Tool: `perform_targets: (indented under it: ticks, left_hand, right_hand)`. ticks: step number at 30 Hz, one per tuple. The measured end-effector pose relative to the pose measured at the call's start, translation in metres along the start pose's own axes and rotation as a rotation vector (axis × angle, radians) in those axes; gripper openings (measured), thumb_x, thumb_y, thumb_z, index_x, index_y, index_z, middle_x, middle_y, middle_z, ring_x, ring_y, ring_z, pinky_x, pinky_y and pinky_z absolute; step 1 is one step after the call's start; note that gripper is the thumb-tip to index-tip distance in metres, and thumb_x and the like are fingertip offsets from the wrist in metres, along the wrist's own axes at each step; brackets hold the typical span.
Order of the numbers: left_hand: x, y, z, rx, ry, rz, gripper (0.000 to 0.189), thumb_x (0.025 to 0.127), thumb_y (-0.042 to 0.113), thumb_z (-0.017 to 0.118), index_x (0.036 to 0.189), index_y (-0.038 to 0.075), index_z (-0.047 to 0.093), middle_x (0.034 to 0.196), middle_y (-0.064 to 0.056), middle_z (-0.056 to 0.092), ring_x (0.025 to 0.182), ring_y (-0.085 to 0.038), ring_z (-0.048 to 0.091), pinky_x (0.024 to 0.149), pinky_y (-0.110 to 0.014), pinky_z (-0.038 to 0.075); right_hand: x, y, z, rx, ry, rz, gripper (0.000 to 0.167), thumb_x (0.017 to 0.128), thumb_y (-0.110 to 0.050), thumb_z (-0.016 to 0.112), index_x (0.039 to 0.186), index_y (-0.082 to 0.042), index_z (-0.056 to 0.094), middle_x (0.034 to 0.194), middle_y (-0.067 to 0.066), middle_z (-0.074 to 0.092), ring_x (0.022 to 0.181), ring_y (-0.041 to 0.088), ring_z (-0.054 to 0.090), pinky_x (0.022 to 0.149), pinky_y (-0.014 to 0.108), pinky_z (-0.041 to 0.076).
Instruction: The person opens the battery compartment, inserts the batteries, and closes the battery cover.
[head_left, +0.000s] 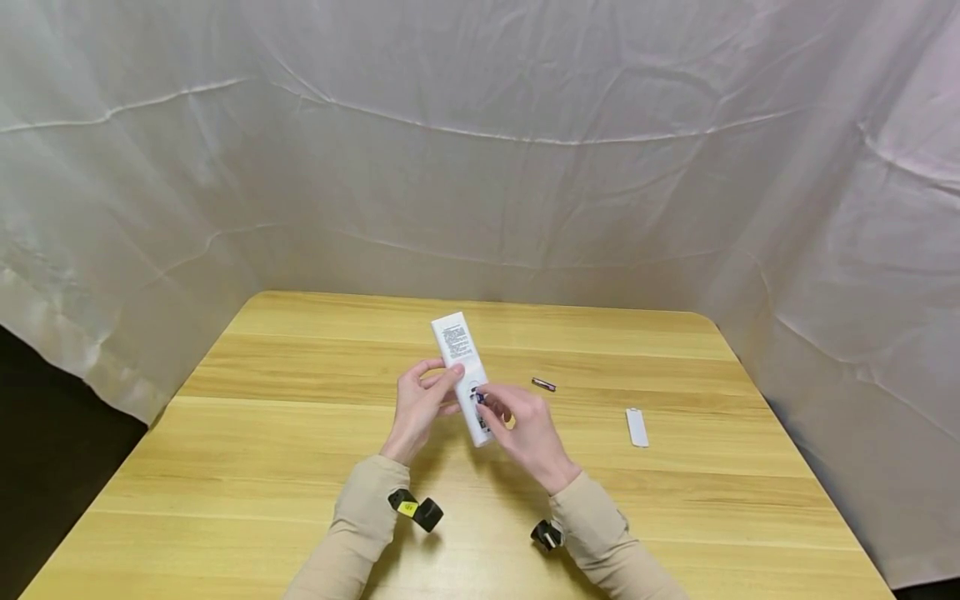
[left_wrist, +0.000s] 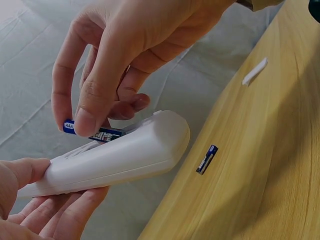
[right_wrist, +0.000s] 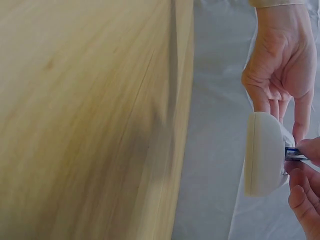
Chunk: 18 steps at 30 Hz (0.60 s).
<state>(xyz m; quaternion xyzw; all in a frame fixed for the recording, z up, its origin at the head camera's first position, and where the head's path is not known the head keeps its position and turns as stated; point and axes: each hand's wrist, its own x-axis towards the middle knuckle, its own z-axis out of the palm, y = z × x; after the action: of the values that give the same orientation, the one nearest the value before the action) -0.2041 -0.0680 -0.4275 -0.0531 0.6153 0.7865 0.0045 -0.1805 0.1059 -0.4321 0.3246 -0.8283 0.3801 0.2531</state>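
My left hand (head_left: 423,404) grips a white remote control (head_left: 459,358) by its sides, back turned up, so its printed label and uncovered battery compartment show. Between thumb and fingers, my right hand (head_left: 528,429) pinches a blue AAA battery (left_wrist: 92,131). One end of that battery dips into the compartment and the other tilts up out of it, as the left wrist view shows. In the right wrist view the battery (right_wrist: 296,154) juts from the remote's (right_wrist: 267,155) back. The remote is held above the table. My right fingers partly hide the compartment in the head view.
A second AAA battery (head_left: 543,384) lies on the wooden table (head_left: 300,467) right of the remote. Farther right lies the white battery cover (head_left: 637,427). Pale curtains (head_left: 480,167) hang behind the table and along both sides.
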Motion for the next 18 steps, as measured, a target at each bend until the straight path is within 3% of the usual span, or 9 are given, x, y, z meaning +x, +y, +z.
perform_targets:
  ticks: [8,18]
  left_hand:
    - [-0.0005,0.0001,0.0001,-0.001,-0.002,-0.001,0.032,0.095,0.012,0.069,0.122,-0.003,0.059,0.111,-0.027,0.073,0.071,-0.012,0.075,0.065,-0.025,0.066]
    - [-0.0004,0.0008,0.0010,0.001,0.000,-0.005,0.032,0.095,0.011,0.068,0.123,-0.003,0.060,0.112,-0.028,0.072,0.070,-0.012,0.075,0.064,-0.025,0.066]
  right_hand:
    - [-0.0008,-0.0040,0.0008,-0.061,-0.041,-0.025,0.027,0.083,0.001,0.078,0.108,0.000,0.071,0.088,0.012,0.076,0.069,0.013,0.068,0.060,0.013,0.058]
    - [-0.0027,-0.0057,0.0041,-0.119,-0.031,-0.014,0.026,0.083,0.000,0.078,0.108,0.000,0.072,0.088,0.012,0.076,0.071,0.015,0.069,0.061,0.012,0.058]
